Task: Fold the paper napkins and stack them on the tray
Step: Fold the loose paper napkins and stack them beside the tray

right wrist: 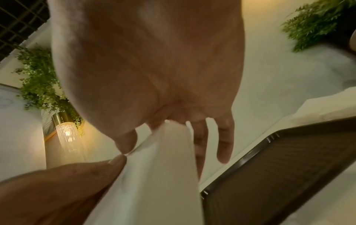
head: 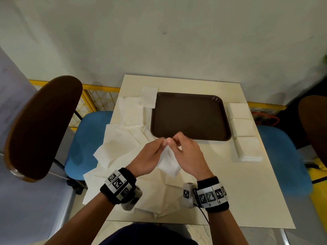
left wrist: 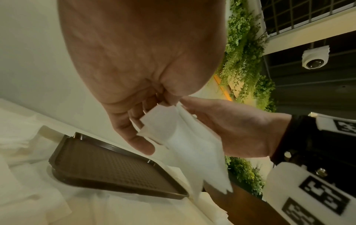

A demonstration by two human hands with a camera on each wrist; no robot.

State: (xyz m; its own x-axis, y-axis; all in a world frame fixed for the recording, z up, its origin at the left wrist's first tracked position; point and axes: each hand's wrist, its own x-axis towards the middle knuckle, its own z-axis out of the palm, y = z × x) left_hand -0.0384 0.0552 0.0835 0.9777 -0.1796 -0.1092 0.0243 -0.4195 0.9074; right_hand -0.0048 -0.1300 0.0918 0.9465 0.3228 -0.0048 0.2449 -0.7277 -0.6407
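Note:
A white paper napkin (head: 168, 163) hangs in the air between both hands, just in front of the brown tray (head: 191, 117). My left hand (head: 150, 156) pinches its top corner from the left. Right beside it, my right hand (head: 185, 149) pinches the same top edge. The left wrist view shows the napkin (left wrist: 185, 146) drooping from the pinched fingertips over the tray (left wrist: 108, 167). Seen from the right wrist, the napkin (right wrist: 159, 175) runs down between thumb and fingers, with the tray (right wrist: 279, 175) at right. Nothing lies in the tray.
Loose unfolded napkins (head: 122, 144) are spread over the table's left side. Three piles of folded napkins (head: 244, 128) line the right of the tray, and one folded napkin (head: 148, 97) lies at its far left corner. Blue chairs (head: 88, 138) flank the small table (head: 247, 191).

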